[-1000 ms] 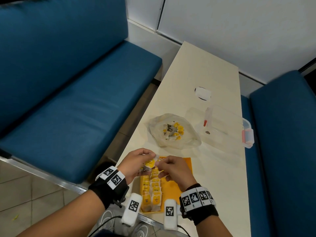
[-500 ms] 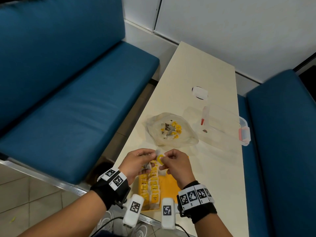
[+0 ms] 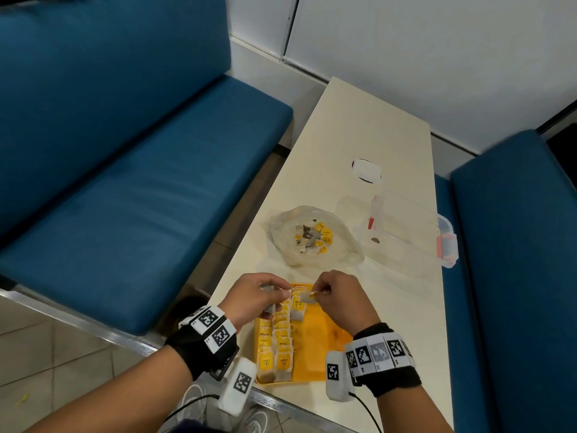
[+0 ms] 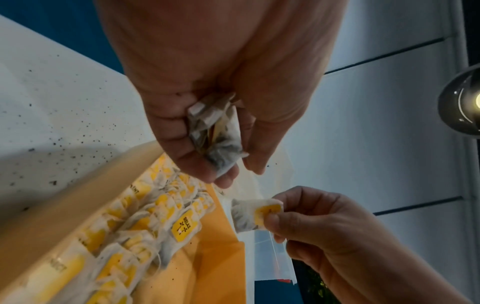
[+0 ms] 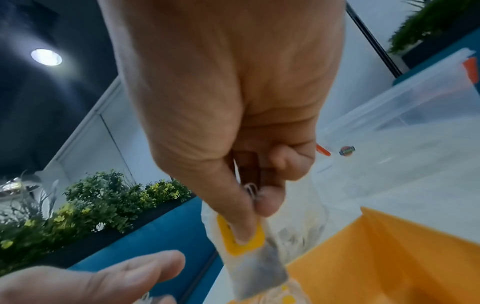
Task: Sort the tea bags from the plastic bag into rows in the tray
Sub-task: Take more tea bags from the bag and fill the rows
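Note:
An orange tray (image 3: pixel 315 348) lies at the table's near edge, with tea bags (image 3: pixel 279 342) lined in two rows along its left side. My left hand (image 3: pixel 259 296) hovers over the tray's far left corner and grips a small bunch of tea bags (image 4: pixel 215 133) in curled fingers. My right hand (image 3: pixel 340 295) is beside it and pinches one tea bag (image 5: pixel 249 255) by its yellow tag, the bag hanging over the tray. Farther back, the clear plastic bag (image 3: pixel 312 237) lies open with several more tea bags inside.
A clear plastic container (image 3: pixel 406 229) with pink clips stands at the right, near the table's edge. A small white object (image 3: pixel 367 170) lies farther back. Blue bench seats (image 3: pixel 140 189) flank the cream table (image 3: pixel 359 126) on both sides.
My hands have drawn slightly apart above the tray. The right hand has pulled a single tea bag away from the bunch in the left hand.

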`<state>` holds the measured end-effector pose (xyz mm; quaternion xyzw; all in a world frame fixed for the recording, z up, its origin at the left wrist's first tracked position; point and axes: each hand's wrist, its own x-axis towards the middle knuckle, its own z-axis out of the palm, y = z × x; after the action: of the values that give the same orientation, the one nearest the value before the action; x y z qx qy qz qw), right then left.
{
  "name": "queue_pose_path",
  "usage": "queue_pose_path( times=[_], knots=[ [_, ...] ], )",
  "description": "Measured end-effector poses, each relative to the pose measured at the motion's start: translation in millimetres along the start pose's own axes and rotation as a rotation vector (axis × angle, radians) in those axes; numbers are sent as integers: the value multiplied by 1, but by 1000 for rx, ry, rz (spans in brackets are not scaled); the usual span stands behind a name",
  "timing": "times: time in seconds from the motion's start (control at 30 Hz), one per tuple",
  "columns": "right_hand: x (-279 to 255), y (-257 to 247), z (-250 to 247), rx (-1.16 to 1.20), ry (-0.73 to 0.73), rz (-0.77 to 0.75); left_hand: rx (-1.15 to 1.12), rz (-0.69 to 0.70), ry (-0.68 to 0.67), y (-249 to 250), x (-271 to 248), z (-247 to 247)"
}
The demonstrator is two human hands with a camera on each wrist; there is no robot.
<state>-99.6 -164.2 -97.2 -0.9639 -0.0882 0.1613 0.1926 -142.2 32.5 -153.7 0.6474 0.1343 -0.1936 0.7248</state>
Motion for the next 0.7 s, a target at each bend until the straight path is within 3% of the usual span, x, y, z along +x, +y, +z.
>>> queue_pose_path(
  times=[0.17,0.33,0.43,0.57,0.7],
  knots=[
    [1,-3,-6,-41,-98,-28,120,54,-38,2,0,2],
    [-2,-9,-5,112,-158,-92,193,58,-141,1,-1,5],
    [-3,-10,1,255,-139,-104,236,82,-119,-2,0,5],
    [-4,-2,7,481,-26,-5,220,89,-83,-3,0,5],
    [-8,2,14,604,-35,24,210,91,-87,-1,-1,5]
  ],
)
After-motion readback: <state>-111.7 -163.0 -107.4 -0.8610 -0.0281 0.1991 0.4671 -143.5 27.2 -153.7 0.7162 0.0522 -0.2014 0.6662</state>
